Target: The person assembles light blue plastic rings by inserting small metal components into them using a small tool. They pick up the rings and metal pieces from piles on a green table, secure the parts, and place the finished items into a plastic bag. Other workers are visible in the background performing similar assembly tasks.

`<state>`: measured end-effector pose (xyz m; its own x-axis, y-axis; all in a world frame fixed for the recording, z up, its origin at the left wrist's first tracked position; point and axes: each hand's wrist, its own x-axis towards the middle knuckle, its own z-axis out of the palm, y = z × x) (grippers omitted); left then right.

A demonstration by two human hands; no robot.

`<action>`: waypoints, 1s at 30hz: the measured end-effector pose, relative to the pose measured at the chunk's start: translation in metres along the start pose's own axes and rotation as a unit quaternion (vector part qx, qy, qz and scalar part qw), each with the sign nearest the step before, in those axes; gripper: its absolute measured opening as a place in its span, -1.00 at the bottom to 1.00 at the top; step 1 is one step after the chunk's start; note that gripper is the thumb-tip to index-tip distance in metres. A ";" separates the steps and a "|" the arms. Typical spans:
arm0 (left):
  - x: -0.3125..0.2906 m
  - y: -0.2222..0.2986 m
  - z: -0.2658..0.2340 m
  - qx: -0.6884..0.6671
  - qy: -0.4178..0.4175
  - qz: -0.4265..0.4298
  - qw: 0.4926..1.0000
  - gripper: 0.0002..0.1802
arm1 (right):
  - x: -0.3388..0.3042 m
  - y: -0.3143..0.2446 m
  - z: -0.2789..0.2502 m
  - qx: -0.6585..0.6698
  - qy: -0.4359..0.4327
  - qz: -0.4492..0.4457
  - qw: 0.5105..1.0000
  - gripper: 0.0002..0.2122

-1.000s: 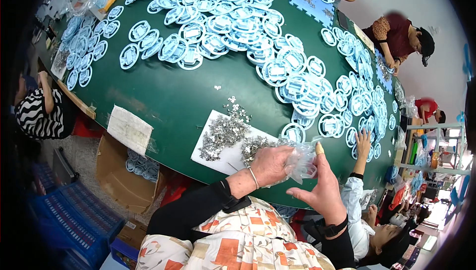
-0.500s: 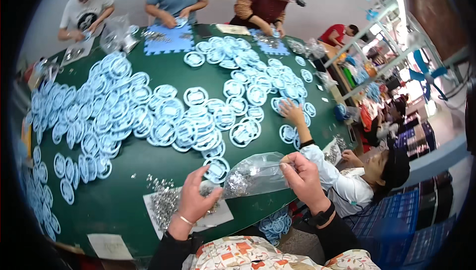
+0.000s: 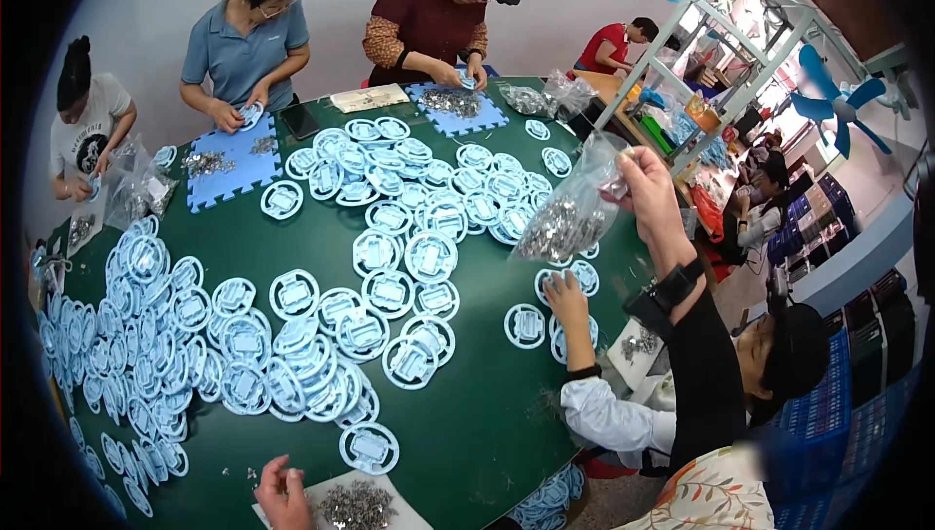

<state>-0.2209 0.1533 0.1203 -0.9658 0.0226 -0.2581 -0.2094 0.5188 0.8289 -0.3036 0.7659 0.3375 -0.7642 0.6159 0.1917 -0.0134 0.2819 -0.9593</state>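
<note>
Round green table [image 3: 467,433], pale-blue plastic rings [image 3: 292,335], blue foam mats [image 3: 229,165], metal-parts paper [image 3: 360,506]

The bag [image 3: 570,213] has been lifted by the right hand [image 3: 645,184] high above the table [image 3: 467,433]; the left hand [image 3: 282,493] was dropped onto the paper [image 3: 409,511] near the table's edge.

Bright, even indoor light, soft shadows, heavy fisheye bending and black vignette at edges.

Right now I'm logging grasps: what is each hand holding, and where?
Right hand pinches the clear plastic bag of small metal parts by its top corner; left hand holds nothing visible.
</note>
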 end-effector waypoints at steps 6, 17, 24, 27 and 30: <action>-0.029 -0.005 -0.050 0.105 0.143 -0.101 0.979 -0.70 | 0.229 0.126 0.010 -0.121 0.064 -0.070 0.988 -0.85; -0.064 -0.074 -0.096 0.309 0.160 -0.180 0.920 -0.65 | 0.291 0.305 0.038 -0.102 -0.035 0.075 0.991 -0.33; -0.036 -0.042 -0.081 0.333 0.166 -0.242 0.896 -0.62 | 0.266 0.285 0.024 -0.147 -0.033 0.087 0.985 -0.24; -0.036 -0.048 -0.082 0.341 0.167 -0.214 0.900 -0.62 | 0.247 0.271 0.014 -0.179 -0.074 0.114 0.974 -0.21; -0.039 -0.062 -0.090 0.286 0.183 -0.149 0.929 -0.63 | 0.227 0.264 0.009 -0.217 -0.048 0.121 0.968 -0.28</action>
<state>-0.1839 0.0435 0.1239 -0.8873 -0.4322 -0.1612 -0.4612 0.8269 0.3217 -0.4860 0.9736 0.1254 -0.7682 0.6366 -0.0677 0.4288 0.4332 -0.7928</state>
